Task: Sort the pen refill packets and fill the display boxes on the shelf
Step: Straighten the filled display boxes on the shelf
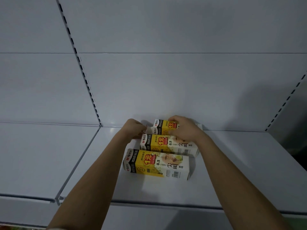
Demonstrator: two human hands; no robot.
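Three long display boxes lie on their sides on the white shelf, one behind the other, each printed alike with a white and black end panel at the left, a yellow band bearing a red "1元" mark, and a white right half with "0.5", black characters and a barcode. The nearest box lies apart from the others toward the shelf's front edge, and the middle box sits just behind it. The rear box lies close to the back panel, touching or nearly touching the middle one, its right part hidden.
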